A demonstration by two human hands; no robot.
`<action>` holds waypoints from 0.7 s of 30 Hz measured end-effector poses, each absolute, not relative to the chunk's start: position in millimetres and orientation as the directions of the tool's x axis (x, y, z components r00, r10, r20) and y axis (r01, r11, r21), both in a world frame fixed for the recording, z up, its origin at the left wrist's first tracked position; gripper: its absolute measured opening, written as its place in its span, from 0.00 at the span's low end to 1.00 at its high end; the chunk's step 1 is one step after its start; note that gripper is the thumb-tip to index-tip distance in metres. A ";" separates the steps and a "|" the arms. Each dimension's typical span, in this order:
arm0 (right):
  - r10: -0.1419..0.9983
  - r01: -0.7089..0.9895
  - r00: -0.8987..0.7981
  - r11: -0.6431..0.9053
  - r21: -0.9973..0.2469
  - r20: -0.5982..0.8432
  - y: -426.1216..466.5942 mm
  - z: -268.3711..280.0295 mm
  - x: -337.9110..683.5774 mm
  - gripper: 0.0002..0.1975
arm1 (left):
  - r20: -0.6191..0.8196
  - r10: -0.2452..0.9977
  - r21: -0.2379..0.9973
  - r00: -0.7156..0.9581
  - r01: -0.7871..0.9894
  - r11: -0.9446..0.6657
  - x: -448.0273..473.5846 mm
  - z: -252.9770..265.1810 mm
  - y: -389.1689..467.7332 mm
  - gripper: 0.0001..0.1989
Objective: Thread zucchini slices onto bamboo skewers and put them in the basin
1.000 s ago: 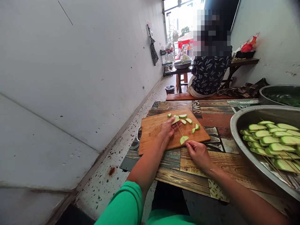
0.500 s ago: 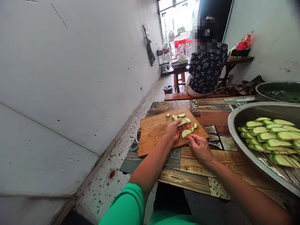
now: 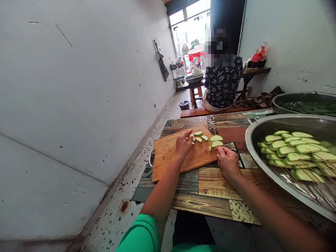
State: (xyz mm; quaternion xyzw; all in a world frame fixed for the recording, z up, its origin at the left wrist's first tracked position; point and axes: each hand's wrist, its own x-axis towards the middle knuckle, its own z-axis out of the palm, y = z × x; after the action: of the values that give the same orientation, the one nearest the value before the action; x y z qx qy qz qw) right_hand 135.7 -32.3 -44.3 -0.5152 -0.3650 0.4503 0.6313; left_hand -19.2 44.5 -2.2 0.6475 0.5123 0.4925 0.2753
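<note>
Head view. Pale, pitted wall [image 3: 91, 87] takes up the left side; patchwork-plank tabletop [image 3: 231, 134] at centre and right. Beyond its far edge a person in a dark patterned top [image 3: 223, 85] sits, back turned. Large metal basin [image 3: 249, 134] at the right of the tabletop, stacked with skewered pale-green slices [image 3: 292, 150], stick ends toward the near side; second basin [image 3: 275, 106] just behind, greens inside. Wooden cutting board [image 3: 168, 157] lies aslant, left of the large basin, metal handle at its left end. Left hand [image 3: 184, 143] over the board, fingers bent and partly spread, tips at the loose slices [image 3: 198, 133]; cannot tell whether they grip one. Right hand [image 3: 227, 159] by the board's right edge, fingers pinched closed on the lower part of a thin skewer [image 3: 214, 131]. Two half-round slices [image 3: 216, 138] threaded on it, one beyond the other, flat faces showing, skewer tip poking past the farther one.
</note>
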 end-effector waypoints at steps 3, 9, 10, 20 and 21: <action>0.936 -0.292 0.341 0.015 -0.956 -0.090 -32.1 -41.8 137.8 0.23 | 0.370 0.868 0.468 0.332 0.740 -0.483 -15.8 -6.0 52.6 0.23; 0.937 -0.261 0.349 0.068 -0.963 -0.029 -36.4 -40.3 142.9 0.23 | 0.197 0.848 0.073 0.493 0.855 -0.514 3.7 -4.9 62.1 0.19; 0.937 -0.247 0.350 0.080 -0.966 -0.012 -36.2 -41.3 143.7 0.23 | 0.178 0.846 0.072 0.502 0.851 -0.520 3.7 -2.6 63.4 0.17; 0.984 0.060 0.047 0.167 -0.984 0.170 -42.4 -48.8 137.6 0.22 | -0.083 0.991 0.979 0.100 -0.178 0.100 -35.1 -5.5 54.5 0.07; 0.985 0.088 0.003 0.173 -0.981 0.174 -45.0 -47.1 135.8 0.22 | -0.162 0.983 0.925 0.090 -0.333 0.183 -39.3 -5.1 54.3 0.05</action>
State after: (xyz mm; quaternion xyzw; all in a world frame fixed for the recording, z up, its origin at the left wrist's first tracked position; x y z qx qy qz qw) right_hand 135.8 -45.0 -47.1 -0.4787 -0.5605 0.4293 0.5219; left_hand -39.3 54.3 -5.1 0.3753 0.4327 0.5175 0.6357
